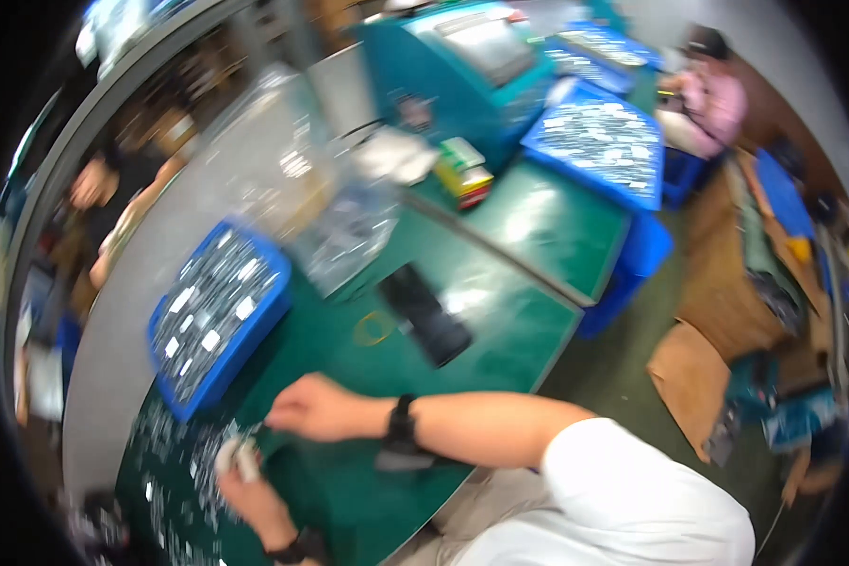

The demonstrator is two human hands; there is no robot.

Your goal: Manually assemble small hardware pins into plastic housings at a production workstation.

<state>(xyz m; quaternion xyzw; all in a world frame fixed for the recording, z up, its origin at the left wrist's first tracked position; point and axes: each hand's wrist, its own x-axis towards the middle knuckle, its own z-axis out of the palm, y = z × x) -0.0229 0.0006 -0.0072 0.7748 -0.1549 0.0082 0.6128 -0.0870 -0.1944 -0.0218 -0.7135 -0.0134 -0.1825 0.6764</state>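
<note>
My left hand [255, 498], with white covers on its fingertips, is curled over a scatter of small shiny metallic pieces [203, 472] on the green table. Close by, my right hand [319, 407] has its fingers pinched together, pointing toward the left one. A small dark sliver shows between the two hands, but blur hides what each grips. Beyond them stands a blue tray [269, 300] heaped with similar small shiny pieces. Dark bands circle both wrists.
On the green table [349, 491] lie a black phone [424, 314], a yellow rubber band [373, 328] and clear plastic bags [349, 236]. Farther back are a yellow-red box [464, 174], a teal machine [443, 75] and another filled blue tray [599, 141]. Cardboard [693, 377] and other people are around.
</note>
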